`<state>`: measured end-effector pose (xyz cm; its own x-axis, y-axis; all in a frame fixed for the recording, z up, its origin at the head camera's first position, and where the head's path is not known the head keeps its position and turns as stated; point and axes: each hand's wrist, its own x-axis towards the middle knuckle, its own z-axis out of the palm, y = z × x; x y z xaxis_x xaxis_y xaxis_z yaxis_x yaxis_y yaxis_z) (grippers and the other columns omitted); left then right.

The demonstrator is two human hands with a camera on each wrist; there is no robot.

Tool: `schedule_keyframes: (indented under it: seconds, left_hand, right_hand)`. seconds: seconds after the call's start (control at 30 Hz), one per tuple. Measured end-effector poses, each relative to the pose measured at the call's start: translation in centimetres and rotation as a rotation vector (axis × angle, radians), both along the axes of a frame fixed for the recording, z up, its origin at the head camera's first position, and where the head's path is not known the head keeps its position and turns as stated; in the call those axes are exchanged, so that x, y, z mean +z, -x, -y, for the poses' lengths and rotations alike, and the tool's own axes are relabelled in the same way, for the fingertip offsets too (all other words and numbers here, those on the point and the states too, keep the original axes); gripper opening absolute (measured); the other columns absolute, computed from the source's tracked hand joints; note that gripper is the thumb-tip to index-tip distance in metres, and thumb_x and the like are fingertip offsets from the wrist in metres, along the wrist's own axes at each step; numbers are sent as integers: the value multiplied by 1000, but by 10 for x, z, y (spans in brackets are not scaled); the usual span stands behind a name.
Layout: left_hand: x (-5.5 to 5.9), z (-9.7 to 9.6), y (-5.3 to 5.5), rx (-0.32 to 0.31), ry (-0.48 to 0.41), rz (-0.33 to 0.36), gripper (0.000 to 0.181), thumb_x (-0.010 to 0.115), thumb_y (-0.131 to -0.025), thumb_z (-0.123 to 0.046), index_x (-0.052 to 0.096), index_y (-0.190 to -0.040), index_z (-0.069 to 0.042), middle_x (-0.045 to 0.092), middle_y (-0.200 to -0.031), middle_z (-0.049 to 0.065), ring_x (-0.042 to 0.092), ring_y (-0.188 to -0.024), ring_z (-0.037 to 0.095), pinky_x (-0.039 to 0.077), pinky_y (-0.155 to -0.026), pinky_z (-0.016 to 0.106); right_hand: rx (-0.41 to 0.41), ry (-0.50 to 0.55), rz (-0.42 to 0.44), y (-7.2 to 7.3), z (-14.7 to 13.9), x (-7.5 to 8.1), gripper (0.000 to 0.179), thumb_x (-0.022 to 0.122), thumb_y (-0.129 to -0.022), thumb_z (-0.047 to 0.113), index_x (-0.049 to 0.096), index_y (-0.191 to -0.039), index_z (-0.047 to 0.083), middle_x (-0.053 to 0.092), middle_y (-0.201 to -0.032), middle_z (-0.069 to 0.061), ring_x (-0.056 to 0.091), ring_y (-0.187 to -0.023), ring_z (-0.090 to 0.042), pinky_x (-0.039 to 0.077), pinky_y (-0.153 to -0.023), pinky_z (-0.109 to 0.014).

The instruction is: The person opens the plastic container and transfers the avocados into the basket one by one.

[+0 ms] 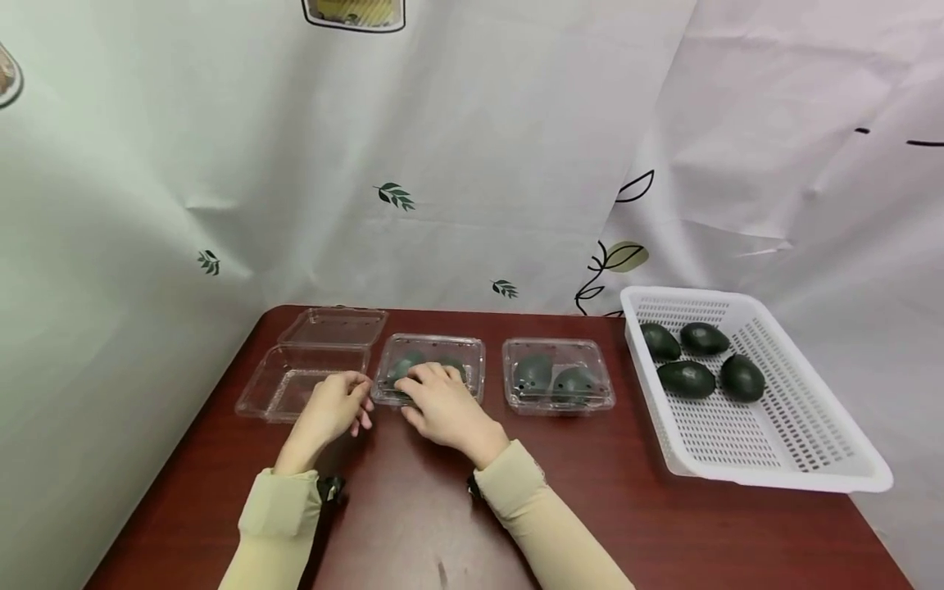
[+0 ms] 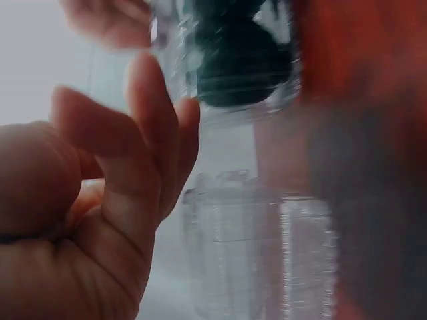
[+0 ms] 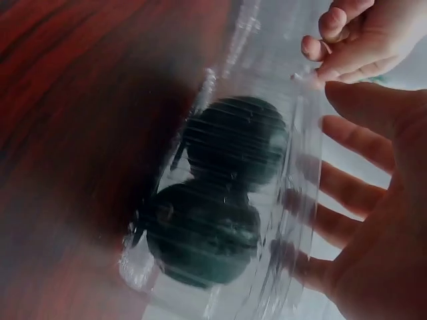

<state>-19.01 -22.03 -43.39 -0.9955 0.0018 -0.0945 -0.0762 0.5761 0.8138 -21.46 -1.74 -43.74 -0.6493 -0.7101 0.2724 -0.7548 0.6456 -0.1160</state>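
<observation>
On bench (image 1: 413, 524): clear box (image 1: 435, 344), two fruits (image 1: 407, 364) inside
Right hand (image 1: 448, 407): fingers spread, touching box
Left hand (image 1: 335, 406): relaxed, empty, beside box

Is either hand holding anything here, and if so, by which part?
Nothing is visibly gripped: the right hand rests its fingers on top of the middle clear container; the left hand is beside that container, contact unclear.

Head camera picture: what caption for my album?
Right hand touches a clear plastic box of avocados, left hand beside it.
</observation>
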Motion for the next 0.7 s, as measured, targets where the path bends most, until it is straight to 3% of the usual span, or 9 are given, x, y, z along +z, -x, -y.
schedule_keyframes:
  seconds: [0.1,0.17,0.37,0.47,0.57,0.7]
  left_hand:
    - [-5,-5,-7,34,17,-6,17,42,-104,-11,54,-104,2,61,-75,16,60,-48,25,51,-47,41]
    - [-8,-8,-11,45,-19,12,17,40,-105,-12,51,-103,1,60,-73,15,58,-46,24,49,-45,38]
    - [-15,-15,-21,12,-272,118,28,36,-107,-15,48,-98,8,56,-70,15,54,-47,21,46,-43,30]
    - [-22,-15,-24,5,-342,148,30,36,-107,-14,50,-95,9,55,-68,12,53,-48,18,45,-43,28]
    - [-29,-17,-22,0,-457,171,27,36,-107,-13,49,-102,10,55,-72,11,54,-53,16,45,-45,25]
    - [-41,-28,-17,26,-703,226,22,31,-107,-11,42,-116,6,54,-79,8,53,-57,11,44,-49,20]
  right_hand:
    - [18,-17,-54,4,7,-2,30,64,-95,28,64,-124,22,57,-121,-1,50,-116,-21,40,-95,-44]
    - [39,-27,-87,7,11,-1,26,64,-95,25,64,-121,23,57,-115,-1,52,-110,-20,43,-89,-43]
    - [100,-82,-123,17,20,4,17,63,-95,22,65,-111,26,54,-103,1,52,-97,-19,44,-80,-38]
    - [118,-145,-119,19,24,6,14,61,-97,25,65,-110,28,53,-104,1,50,-97,-18,43,-80,-37]
    - [109,-226,-148,18,30,10,11,62,-96,27,66,-106,28,53,-105,1,49,-96,-18,41,-77,-35]
    - [70,-370,-230,15,42,17,10,63,-95,29,66,-104,27,53,-105,1,49,-94,-17,40,-73,-32]
